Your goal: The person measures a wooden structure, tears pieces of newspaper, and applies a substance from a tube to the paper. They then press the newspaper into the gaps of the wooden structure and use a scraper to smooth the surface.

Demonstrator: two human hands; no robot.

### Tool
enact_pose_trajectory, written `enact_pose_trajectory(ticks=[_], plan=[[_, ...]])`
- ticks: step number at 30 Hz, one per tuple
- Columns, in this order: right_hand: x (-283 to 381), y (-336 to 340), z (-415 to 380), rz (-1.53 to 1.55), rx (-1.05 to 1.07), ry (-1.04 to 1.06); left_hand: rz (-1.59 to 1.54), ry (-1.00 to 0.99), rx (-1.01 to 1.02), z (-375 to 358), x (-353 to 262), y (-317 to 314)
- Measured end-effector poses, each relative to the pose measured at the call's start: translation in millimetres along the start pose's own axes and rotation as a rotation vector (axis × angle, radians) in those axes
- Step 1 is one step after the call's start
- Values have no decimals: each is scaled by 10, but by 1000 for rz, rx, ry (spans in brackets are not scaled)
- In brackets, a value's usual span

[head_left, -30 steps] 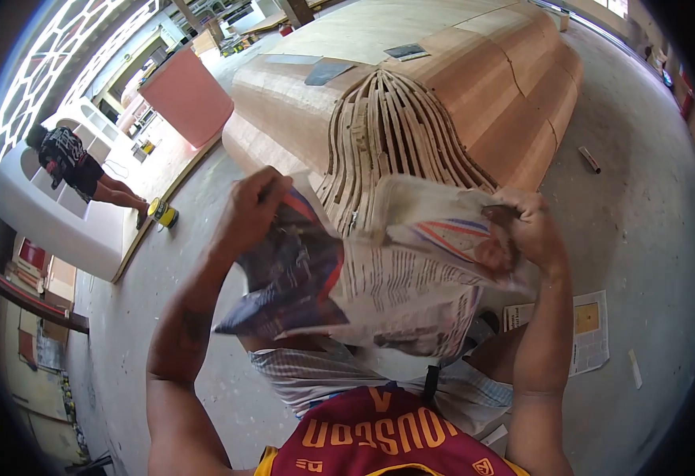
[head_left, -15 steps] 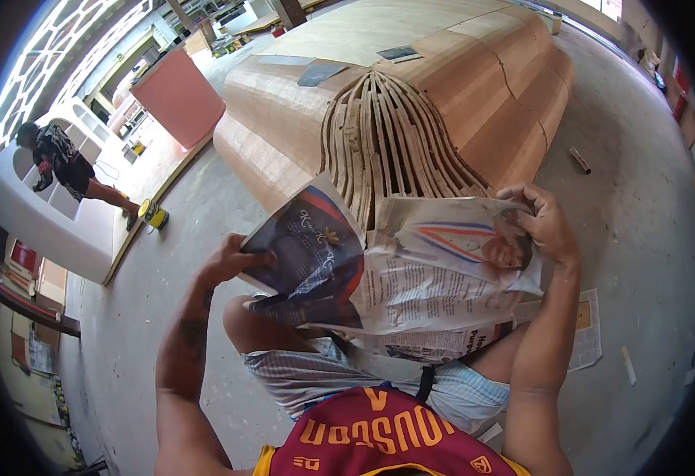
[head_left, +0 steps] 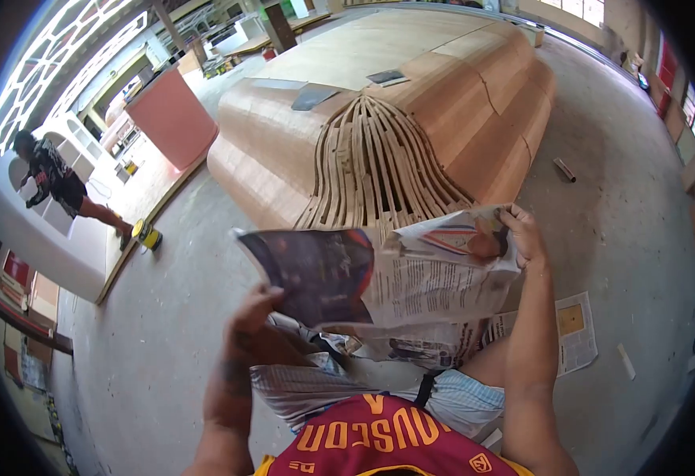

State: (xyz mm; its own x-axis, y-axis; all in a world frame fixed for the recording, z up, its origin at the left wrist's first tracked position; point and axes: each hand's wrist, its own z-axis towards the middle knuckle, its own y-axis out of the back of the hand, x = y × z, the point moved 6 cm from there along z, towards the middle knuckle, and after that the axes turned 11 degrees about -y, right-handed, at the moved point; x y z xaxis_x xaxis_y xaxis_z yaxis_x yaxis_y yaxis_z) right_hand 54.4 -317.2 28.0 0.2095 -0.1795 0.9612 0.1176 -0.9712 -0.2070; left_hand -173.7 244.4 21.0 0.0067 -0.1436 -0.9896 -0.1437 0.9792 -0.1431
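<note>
A newspaper sheet (head_left: 442, 289) is spread wide in front of my knees, with a dark page on the left and a printed page with a photo on the right. My right hand (head_left: 526, 236) pinches its upper right corner. My left hand (head_left: 254, 311), slightly blurred, is closed at the lower left edge of the dark page; its fingertips are partly hidden. Beyond the sheet stands a large wooden form (head_left: 276, 147) with curved slats (head_left: 371, 163) at its near end. More newspaper lies below the held sheet, near my lap.
Another newspaper sheet (head_left: 581, 349) with a tan square piece lies on the floor at right. A short tube (head_left: 565, 170) is farther off. At left, a person (head_left: 55, 178) stands by a white curved shell (head_left: 22, 226), near a yellow bucket (head_left: 147, 236). A pink panel (head_left: 171, 115) stands behind.
My left hand has moved right and down along the newspaper's left edge. The sheet has tilted and sits lower, its dark page blurred. My right hand still grips its corner, slightly lower.
</note>
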Motion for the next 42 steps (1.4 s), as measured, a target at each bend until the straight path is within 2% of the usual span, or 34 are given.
enact_pose_trajectory(ticks=[3,6,9,12,13,16,19,22,26,28,31,34,36,38,41,42], plan=[[-147,176,172,-121,-40,4,256,138,-38,120,172,-334],[-77,243,44,69,-172,63,-17,-13,-139,202,-106,-474],[-203,174,-228,33,-199,-436,-103,-25,-225,248,-147,-336],[-519,102,-79,101,-13,-432,-129,-26,-226,298,-150,-364],[-529,120,-57,100,-73,-451,-122,-30,-222,313,-136,-361],[-566,56,10,61,-74,-422,-150,-22,-273,291,-86,-362],[-622,80,202,75,-123,-236,-150,-15,-320,288,40,-293],[-561,34,197,88,-298,-157,-134,-14,-434,265,167,-264],[-502,86,307,265,-195,25,-251,-79,-624,128,124,-427],[-447,169,344,328,-213,106,-219,-107,-616,126,112,-404],[-322,249,289,249,-341,171,-161,-91,-551,159,47,-305],[55,30,9,417,-149,163,-173,-88,-530,256,-207,-179],[-374,78,123,338,98,-85,-216,-107,-562,271,-332,-113],[-759,-49,86,160,282,-307,-301,-47,-563,221,-116,3],[-539,-418,-87,-235,280,-112,-216,-25,-558,188,355,485],[-414,-423,-151,-195,246,-100,-182,-51,-538,186,265,481]])
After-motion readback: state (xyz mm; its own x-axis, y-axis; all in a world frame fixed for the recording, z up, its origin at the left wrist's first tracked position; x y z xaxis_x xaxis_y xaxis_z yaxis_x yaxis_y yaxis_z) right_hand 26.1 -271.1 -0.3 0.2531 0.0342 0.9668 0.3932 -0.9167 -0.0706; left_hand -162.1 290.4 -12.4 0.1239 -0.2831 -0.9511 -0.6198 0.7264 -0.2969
